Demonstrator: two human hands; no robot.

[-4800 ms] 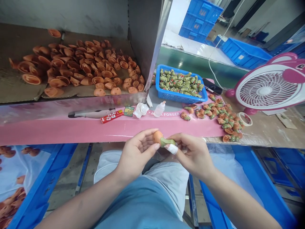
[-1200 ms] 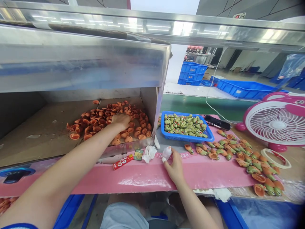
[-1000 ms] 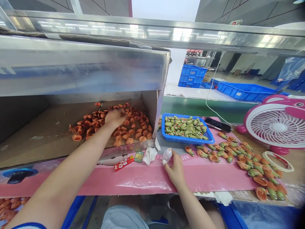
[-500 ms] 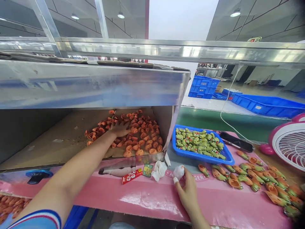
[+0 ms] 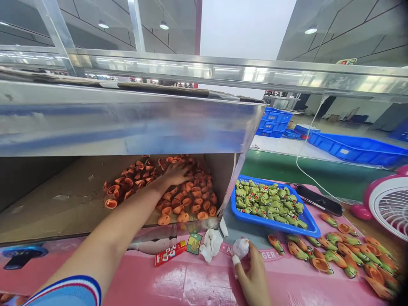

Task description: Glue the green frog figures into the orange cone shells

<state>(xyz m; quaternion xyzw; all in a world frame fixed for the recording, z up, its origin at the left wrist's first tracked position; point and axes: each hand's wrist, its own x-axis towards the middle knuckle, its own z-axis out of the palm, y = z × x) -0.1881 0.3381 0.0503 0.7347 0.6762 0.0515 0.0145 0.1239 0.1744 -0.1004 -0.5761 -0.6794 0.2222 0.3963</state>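
Observation:
My left hand (image 5: 179, 173) reaches into a cardboard-lined compartment and lies on a pile of small orange cup-shaped pieces (image 5: 181, 202). Its fingers are stretched out over them, with the tips partly lost among the pieces. Over the pink tabletop, my right hand (image 5: 253, 272) is closed round a small white rounded object (image 5: 240, 247) with an orange tip; its kind is unclear. The thumb has a white covering at its end. Right of that hand lie several green-and-orange pieces (image 5: 333, 257), each an orange cup joined to a green figure.
A blue basket (image 5: 270, 222) full of green figures stands behind my right hand. Crumpled white tissue (image 5: 211, 245) and a red box (image 5: 170, 253) lie between the hands. A metal panel (image 5: 127, 127) overhangs the compartment. At the right stands a pink-and-white fan (image 5: 390, 204).
My left hand has moved right and farther back over the orange pieces, some of which have shifted. The right hand keeps hold of the white object. The camera view has shifted slightly.

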